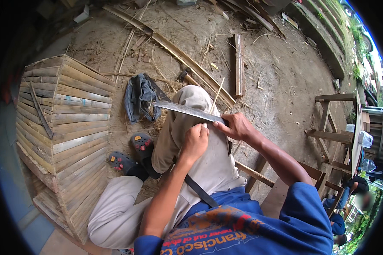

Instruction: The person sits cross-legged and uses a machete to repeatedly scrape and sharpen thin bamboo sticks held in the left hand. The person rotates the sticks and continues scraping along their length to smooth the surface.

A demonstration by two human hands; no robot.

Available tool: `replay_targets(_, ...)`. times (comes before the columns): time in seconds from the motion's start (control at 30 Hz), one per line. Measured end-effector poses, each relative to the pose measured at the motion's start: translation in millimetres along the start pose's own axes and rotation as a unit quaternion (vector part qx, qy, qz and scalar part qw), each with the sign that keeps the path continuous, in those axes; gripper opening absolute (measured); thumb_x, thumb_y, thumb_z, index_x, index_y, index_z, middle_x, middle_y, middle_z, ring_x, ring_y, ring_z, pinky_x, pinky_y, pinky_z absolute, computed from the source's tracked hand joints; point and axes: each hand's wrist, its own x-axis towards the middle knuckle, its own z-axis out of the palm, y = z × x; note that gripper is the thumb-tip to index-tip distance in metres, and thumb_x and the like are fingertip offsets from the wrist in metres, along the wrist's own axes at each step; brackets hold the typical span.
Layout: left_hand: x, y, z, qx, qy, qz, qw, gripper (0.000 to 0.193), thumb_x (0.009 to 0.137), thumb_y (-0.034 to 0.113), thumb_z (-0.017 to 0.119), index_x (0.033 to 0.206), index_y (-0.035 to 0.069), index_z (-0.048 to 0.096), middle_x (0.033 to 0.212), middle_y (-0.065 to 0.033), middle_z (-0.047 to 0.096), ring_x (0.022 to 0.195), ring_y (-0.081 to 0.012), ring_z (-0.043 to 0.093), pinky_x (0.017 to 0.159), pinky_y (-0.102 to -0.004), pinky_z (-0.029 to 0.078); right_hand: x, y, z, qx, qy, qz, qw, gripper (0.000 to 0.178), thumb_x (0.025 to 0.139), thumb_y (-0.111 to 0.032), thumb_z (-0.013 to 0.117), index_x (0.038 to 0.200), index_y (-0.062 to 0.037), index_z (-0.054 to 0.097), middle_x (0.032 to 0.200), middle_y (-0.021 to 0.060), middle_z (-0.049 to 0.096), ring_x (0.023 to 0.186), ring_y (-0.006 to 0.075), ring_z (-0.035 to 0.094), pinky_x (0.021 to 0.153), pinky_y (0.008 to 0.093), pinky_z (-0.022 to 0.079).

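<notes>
My right hand (238, 126) is wrapped round the handle end of a long machete (185, 110), whose handle is mostly hidden by the fingers. Its dark metal blade points left across my raised knee. Just below the blade, my left hand (195, 138) is closed, thumb up, against my trouser leg. A thin bamboo strip (217, 94) rises beyond the blade and lines up with the left thumb. The blade covers part of the strip, and its lower end is hidden in the left fingers.
A bamboo-slat structure (78, 114) stands at left. A dark cloth (136, 97), a hammer (190, 79), split bamboo lengths (183, 55) and a wooden plank (239, 63) lie on the dirt. Wooden frames (334, 136) stand at right, with people (355, 187) beyond.
</notes>
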Motion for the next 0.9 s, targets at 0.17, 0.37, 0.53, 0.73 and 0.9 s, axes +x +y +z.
replay_targets(0.17,-49,-29,-14,-0.020,-0.029,-0.051,0.998,0.040,0.106,0.028,0.043,0.082,-0.001,0.056,0.068,-0.0180,0.060,0.064,-0.0383,0.060,0.063,-0.0456,0.046,6,15,11,-0.024,0.020,-0.008,0.999,0.057,0.095,-0.051,0.063,0.074,0.0015,0.061,0.056,0.0235,0.051,0.051,0.0410,0.054,0.054,0.0479,0.044)
replay_targets(0.37,-171,-32,-78,-0.139,-0.094,-0.167,0.972,0.040,0.109,0.036,0.044,0.081,0.008,0.051,0.060,0.0022,0.040,0.049,-0.0082,0.039,0.046,-0.0270,0.031,12,27,14,0.024,0.025,0.018,0.999,0.059,0.096,-0.052,0.061,0.075,0.0030,0.062,0.052,0.0193,0.046,0.045,0.0304,0.042,0.051,0.0452,0.040)
replay_targets(0.53,-182,-17,-110,-0.205,0.008,-0.246,0.947,0.040,0.110,0.034,0.044,0.080,0.008,0.049,0.062,0.0076,0.038,0.054,-0.0023,0.035,0.047,-0.0224,0.026,11,18,11,0.061,0.013,0.026,0.998,0.068,0.095,-0.059,0.058,0.070,0.0043,0.060,0.052,0.0194,0.049,0.049,0.0305,0.048,0.055,0.0464,0.043)
replay_targets(0.73,-57,1,-42,-0.184,-0.018,-0.050,0.982,0.038,0.110,0.030,0.043,0.080,0.009,0.049,0.064,0.0074,0.037,0.056,-0.0029,0.036,0.050,-0.0245,0.029,2,1,-9,0.086,0.046,0.001,0.995,0.067,0.097,-0.059,0.056,0.070,0.0028,0.058,0.052,0.0184,0.048,0.048,0.0308,0.044,0.054,0.0458,0.041)
replay_targets(0.9,16,16,10,-0.053,-0.001,-0.028,0.998,0.037,0.109,0.029,0.045,0.082,0.006,0.055,0.061,0.0046,0.043,0.055,-0.0055,0.041,0.050,-0.0269,0.034,3,-2,-13,0.035,0.030,0.010,0.999,0.063,0.096,-0.057,0.058,0.072,0.0018,0.063,0.055,0.0217,0.053,0.050,0.0366,0.053,0.054,0.0474,0.044)
